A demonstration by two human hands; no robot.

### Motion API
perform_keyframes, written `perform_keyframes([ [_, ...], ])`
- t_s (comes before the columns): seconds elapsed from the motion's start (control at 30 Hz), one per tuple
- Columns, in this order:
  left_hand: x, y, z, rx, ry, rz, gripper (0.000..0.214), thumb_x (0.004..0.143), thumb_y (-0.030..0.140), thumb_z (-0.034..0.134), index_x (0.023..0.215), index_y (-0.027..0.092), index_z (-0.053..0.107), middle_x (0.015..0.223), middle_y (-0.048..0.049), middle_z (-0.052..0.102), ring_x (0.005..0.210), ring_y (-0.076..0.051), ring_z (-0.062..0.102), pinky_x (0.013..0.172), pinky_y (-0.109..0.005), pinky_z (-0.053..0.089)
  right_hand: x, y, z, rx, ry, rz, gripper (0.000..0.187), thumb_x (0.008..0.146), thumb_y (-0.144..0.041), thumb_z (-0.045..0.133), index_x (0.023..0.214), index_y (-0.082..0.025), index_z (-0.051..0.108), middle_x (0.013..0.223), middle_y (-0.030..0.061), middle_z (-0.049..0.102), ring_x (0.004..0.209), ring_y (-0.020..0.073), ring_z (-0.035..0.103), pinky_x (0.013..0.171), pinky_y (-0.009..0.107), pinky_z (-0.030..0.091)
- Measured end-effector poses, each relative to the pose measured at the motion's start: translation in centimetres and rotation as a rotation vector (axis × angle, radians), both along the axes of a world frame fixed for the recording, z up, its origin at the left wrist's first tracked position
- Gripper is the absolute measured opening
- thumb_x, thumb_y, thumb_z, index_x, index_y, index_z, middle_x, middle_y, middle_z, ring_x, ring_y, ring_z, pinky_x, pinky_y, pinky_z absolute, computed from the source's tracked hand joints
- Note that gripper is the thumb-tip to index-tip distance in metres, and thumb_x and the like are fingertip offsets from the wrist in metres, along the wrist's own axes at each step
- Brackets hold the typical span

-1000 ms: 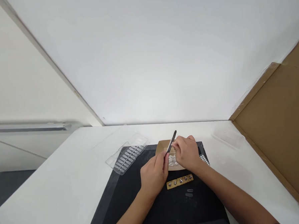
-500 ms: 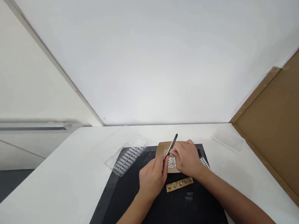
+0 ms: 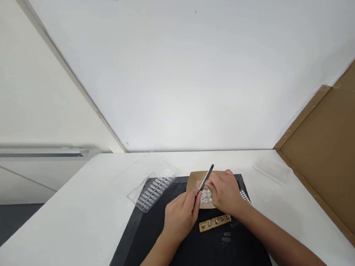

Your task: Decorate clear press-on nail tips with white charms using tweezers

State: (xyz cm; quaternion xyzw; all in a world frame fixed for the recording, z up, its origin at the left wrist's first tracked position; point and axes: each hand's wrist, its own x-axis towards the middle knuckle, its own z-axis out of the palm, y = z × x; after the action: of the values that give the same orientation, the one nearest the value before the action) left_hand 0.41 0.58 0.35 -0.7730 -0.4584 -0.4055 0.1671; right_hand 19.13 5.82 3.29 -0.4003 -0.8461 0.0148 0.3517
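Observation:
A slim black nail file [image 3: 206,177] with a pale face slants up and to the right. Its lower end is in the closed fingers of my left hand [image 3: 181,213]. My right hand [image 3: 226,193] is pinched shut against the middle of the file; whatever its fingertips hold is too small or hidden to make out. Beneath both hands lies a brown tray [image 3: 195,177] holding white bits [image 3: 206,197], partly covered by my right hand. Just below it is a gold strip [image 3: 215,223] with several small metallic studs. Two clear nail tips [image 3: 226,239] rest nearby on the black mat [image 3: 148,242].
To the left, an open clear case [image 3: 153,191] with rows of nail tips overlaps the mat's corner. A sheet of white tabs [image 3: 245,196] pokes out beside my right wrist. A clear plastic box [image 3: 272,171] stands at the back right, near a cardboard panel [image 3: 328,156].
The camera view has shifted slightly, so everything sits a little lower and further right. Both hands keep their grip around the file, with only a small shift of the fingers.

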Motion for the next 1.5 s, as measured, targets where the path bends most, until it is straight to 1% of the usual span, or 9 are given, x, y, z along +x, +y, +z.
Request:
perform_keyframes([
  [0.27,-1.2,0.8,0.2,-0.004,0.007,0.195,0.011,0.106,0.023,0.059,0.106,0.018,0.069,0.09,-0.0042,0.081,0.076,-0.017,0.076,0.07,-0.026,0.05,1.8,-0.8,1.1,-0.09,0.128,0.093,0.014,0.103,-0.02,0.053,0.089,-0.022,0.054,0.079,-0.0013,0.068,0.07,0.0161,0.061,0.078,0.035,0.032],
  [0.43,-2.6,1.8,0.3,-0.421,0.075,0.553,0.027,0.109,0.034,0.049,0.106,0.019,0.071,0.087,-0.0075,0.08,0.072,-0.024,0.074,0.055,-0.03,0.036,3.1,-1.7,0.4,-0.072,0.102,0.097,0.014,0.105,-0.021,0.053,0.091,-0.022,0.055,0.082,-0.0005,0.071,0.072,0.0166,0.063,0.079,0.037,0.032],
  [0.57,-2.7,1.9,1.0,-0.678,0.122,0.639,0.033,0.109,0.032,0.044,0.099,0.016,0.07,0.088,-0.0104,0.078,0.075,-0.026,0.074,0.053,-0.029,0.031,3.6,-3.1,-1.0,-0.068,0.107,0.074,0.017,0.107,-0.022,0.054,0.09,-0.022,0.054,0.08,-0.0016,0.069,0.069,0.0156,0.061,0.076,0.036,0.031],
  [0.83,-2.7,1.3,0.4,-0.543,0.127,0.62,0.028,0.104,0.031,0.053,0.09,0.016,0.072,0.088,-0.0142,0.067,0.081,-0.029,0.066,0.057,-0.028,0.038,3.7,-4.9,-3.2,0.107,0.163,0.029,0.015,0.104,-0.015,0.059,0.092,-0.021,0.054,0.08,-0.0004,0.07,0.072,0.0156,0.067,0.073,0.036,0.032],
  [0.9,-2.9,1.3,0.4,-0.349,0.083,0.548,0.026,0.103,0.03,0.054,0.091,0.016,0.073,0.093,-0.0161,0.065,0.091,-0.032,0.064,0.062,-0.032,0.045,3.7,-5.1,-3.4,0.147,0.171,0.022,0.017,0.104,-0.014,0.06,0.09,-0.021,0.053,0.079,-0.0008,0.07,0.073,0.0154,0.068,0.073,0.036,0.032],
  [1.0,-2.5,1.2,0.9,-0.237,-0.043,0.183,0.021,0.104,0.026,0.054,0.096,0.017,0.071,0.095,-0.0117,0.066,0.096,-0.027,0.063,0.081,-0.036,0.054,3.6,-5.4,-3.4,0.227,0.157,0.02,0.018,0.104,-0.013,0.062,0.09,-0.021,0.053,0.081,0.0002,0.071,0.073,0.0152,0.068,0.073,0.036,0.032],
  [1.07,-1.8,0.8,1.4,-0.33,-0.14,-0.116,0.019,0.106,0.024,0.053,0.099,0.019,0.07,0.096,-0.009,0.067,0.096,-0.023,0.064,0.086,-0.034,0.055,3.6,-5.5,-3.3,0.274,0.146,0.019,0.018,0.104,-0.013,0.063,0.091,-0.021,0.054,0.082,0.0011,0.073,0.073,0.015,0.068,0.072,0.035,0.032],
  [1.2,-0.1,-0.3,1.7,-0.64,-0.338,-0.493,0.021,0.107,0.03,0.053,0.107,0.02,0.071,0.102,-0.0091,0.069,0.082,-0.017,0.064,0.062,-0.024,0.052,3.6,-5.7,-3.3,0.357,0.062,0.023,0.023,0.104,-0.014,0.064,0.087,-0.021,0.051,0.079,0.0003,0.073,0.069,0.0144,0.066,0.071,0.036,0.033],
  [1.5,1.0,-0.8,1.7,-0.88,-0.59,-0.557,0.027,0.101,0.042,0.064,0.097,0.018,0.077,0.094,-0.008,0.069,0.073,-0.014,0.061,0.051,-0.019,0.045,3.7,-6.5,-3.0,0.44,0.001,0.025,0.025,0.102,-0.011,0.065,0.084,-0.022,0.052,0.076,-0.0019,0.073,0.063,0.0137,0.063,0.069,0.036,0.032],
])
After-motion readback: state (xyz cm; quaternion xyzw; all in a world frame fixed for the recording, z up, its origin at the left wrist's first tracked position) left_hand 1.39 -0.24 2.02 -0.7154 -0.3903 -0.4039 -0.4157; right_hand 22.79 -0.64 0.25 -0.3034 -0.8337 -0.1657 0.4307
